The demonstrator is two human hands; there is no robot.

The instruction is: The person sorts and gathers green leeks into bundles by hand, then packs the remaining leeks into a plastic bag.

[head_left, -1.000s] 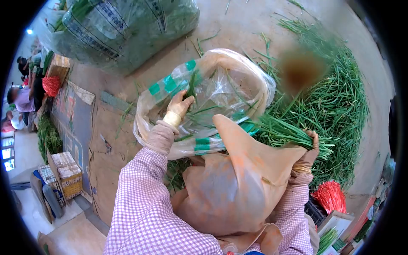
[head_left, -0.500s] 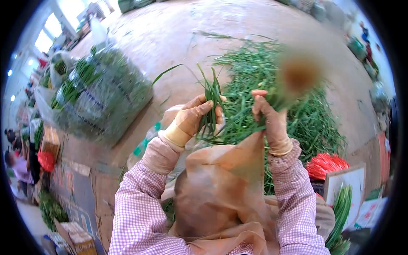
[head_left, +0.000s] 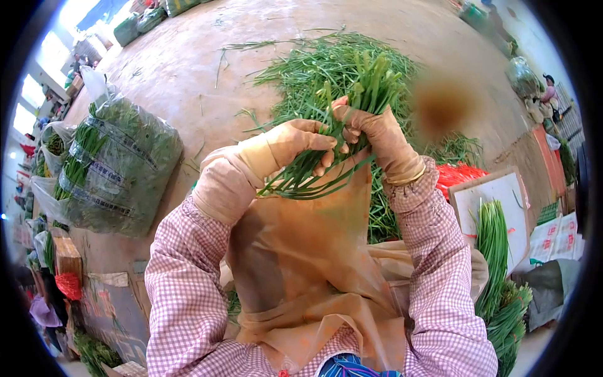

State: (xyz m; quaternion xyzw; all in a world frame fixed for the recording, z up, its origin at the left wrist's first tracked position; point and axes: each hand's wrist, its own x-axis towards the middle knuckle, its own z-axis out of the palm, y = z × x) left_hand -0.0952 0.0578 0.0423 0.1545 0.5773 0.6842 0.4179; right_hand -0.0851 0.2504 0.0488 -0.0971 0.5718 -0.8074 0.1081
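My gloved right hand (head_left: 380,135) is closed round a bunch of green chive-like stalks (head_left: 377,85). Their cut, pale ends point up and away, and the thin leaves hang down towards me. My gloved left hand (head_left: 295,147) has its fingers curled on the leaves of the same bunch, just left of the right hand and almost touching it. A translucent brown plastic apron (head_left: 295,257) covers my lap below. Beyond both hands, a loose heap of cut greens (head_left: 301,69) lies on the floor.
At left stands a large clear plastic bag (head_left: 125,169) packed with greens. To the right are red plastic ties (head_left: 458,176), a white board (head_left: 496,210) and tied bundles of stalks (head_left: 493,251). A brown box (head_left: 66,257) sits far left. People are in the background.
My hands have come together; the left has moved right and its separate clump of leaves now meets the right hand's bunch. The bunch has tilted into clear sight. My view has shifted.
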